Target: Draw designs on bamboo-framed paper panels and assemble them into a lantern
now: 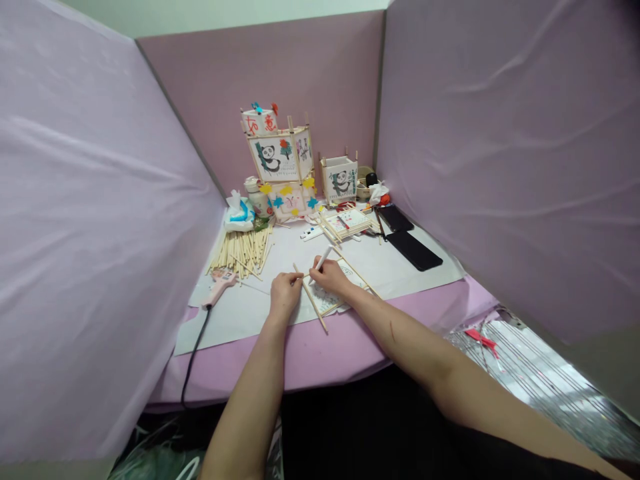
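My right hand (327, 275) is closed round a white marker pen (325, 256), its tip pointing down at the panel under it. Beneath lies a white paper panel (320, 297) with dark line drawing, edged by a wooden stick frame (316, 308). Part of the drawing is hidden by my right hand and forearm. At the frame's far left corner, my left hand (286, 291) has its fingers curled, thumb and forefinger pinching the stick end. The panel lies flat on white paper (240, 320) near the table's front edge.
A pink glue gun (221, 288) with a black cord and a pile of sticks (245, 248) lie left. Behind stand a tiered panda lantern (280, 160) and a smaller lantern (340, 180). Stacked frames (345, 221) and a black phone (396, 218) are at right. Pink-purple cloth walls (475, 133) enclose the table.
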The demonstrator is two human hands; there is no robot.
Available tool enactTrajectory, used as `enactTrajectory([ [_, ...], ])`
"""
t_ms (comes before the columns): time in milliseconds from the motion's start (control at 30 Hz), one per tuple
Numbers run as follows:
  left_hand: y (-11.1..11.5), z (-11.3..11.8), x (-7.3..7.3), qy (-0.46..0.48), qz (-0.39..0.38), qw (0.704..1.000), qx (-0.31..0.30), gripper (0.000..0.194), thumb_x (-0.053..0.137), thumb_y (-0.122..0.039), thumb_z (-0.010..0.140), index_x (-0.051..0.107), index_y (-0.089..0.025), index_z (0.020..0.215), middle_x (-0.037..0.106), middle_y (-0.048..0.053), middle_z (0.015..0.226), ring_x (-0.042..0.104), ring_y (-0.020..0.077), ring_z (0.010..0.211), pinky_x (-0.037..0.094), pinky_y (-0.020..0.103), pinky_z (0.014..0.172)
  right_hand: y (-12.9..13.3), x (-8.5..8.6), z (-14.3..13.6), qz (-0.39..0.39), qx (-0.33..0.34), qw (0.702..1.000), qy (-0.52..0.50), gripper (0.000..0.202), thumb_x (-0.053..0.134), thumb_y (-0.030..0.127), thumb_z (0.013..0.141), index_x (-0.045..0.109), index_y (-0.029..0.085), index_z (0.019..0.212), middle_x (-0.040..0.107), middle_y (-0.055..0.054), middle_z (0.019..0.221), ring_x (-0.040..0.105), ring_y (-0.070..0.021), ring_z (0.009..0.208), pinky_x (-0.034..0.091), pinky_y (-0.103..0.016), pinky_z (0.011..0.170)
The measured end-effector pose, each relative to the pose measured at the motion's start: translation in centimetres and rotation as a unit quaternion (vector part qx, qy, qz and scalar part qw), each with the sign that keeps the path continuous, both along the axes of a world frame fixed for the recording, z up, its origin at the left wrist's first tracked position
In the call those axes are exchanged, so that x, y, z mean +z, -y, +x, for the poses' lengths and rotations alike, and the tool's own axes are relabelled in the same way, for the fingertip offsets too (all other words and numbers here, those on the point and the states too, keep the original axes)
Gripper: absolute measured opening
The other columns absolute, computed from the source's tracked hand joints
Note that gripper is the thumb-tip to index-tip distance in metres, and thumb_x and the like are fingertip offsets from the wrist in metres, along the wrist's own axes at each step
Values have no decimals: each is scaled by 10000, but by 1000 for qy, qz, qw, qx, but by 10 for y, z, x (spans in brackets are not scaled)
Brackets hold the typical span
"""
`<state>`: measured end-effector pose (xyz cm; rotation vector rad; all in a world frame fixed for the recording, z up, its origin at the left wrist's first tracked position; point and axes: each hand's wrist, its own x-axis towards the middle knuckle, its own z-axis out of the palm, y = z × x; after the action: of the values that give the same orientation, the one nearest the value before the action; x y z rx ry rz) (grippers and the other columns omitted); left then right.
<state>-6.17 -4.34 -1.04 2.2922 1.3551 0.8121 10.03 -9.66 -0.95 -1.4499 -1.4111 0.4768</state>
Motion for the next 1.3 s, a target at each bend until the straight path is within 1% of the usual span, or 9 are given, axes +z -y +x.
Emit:
enactTrajectory([
  [167, 1, 0, 1, -1, -8, 1000, 3, 286, 588, -245, 840, 807, -211, 1020, 734, 120, 989, 672, 266, 912, 511, 408, 945, 1, 1, 0, 14, -11, 1000, 2, 157, 555, 296, 839, 505, 238, 702, 574, 32, 628, 545, -155, 645, 385, -252, 650],
  [400, 4, 0, 4, -11, -15, 1000, 6, 297, 582, -244, 855, 798, -198, 1053, 730, 116, 1007, 671, 265, 953, 506, 406, 966, -1, 0, -1, 8, -8, 1000, 11, 172, 563, 286, 842, 491, 236, 693, 558, 37, 614, 533, -147, 630, 368, -243, 642],
  [533, 5, 0, 6, -17, -19, 1000, 6, 301, 577, -224, 859, 793, -191, 1066, 732, 109, 1023, 672, 254, 972, 504, 391, 977, 0, 1, 0, 6, -11, 1000, 17, 179, 558, 269, 832, 470, 232, 680, 539, 43, 609, 516, -136, 617, 359, -237, 637],
  [900, 5, 1, 8, -28, -23, 999, 7, 305, 574, -216, 868, 789, -186, 1081, 734, 110, 1037, 680, 250, 979, 509, 380, 978, 1, 1, 1, -6, -11, 1000, 21, 139, 548, 243, 795, 485, 226, 673, 543, 41, 598, 512, -134, 603, 347, -234, 611],
  [1100, 5, 1, 8, -29, -21, 999, 8, 299, 579, -225, 863, 793, -189, 1069, 735, 108, 1021, 680, 254, 975, 511, 391, 980, 2, 3, 2, -6, -22, 1000, 21, 154, 549, 236, 763, 458, 232, 640, 497, 52, 551, 471, -133, 562, 326, -242, 579],
  [1300, 6, 1, 8, -26, -20, 999, 10, 296, 577, -228, 867, 793, -194, 1067, 737, 108, 1039, 680, 249, 962, 510, 394, 984, 3, 4, 2, 13, -40, 999, 18, 143, 528, 265, 800, 474, 232, 672, 539, 41, 598, 505, -138, 608, 355, -239, 619],
])
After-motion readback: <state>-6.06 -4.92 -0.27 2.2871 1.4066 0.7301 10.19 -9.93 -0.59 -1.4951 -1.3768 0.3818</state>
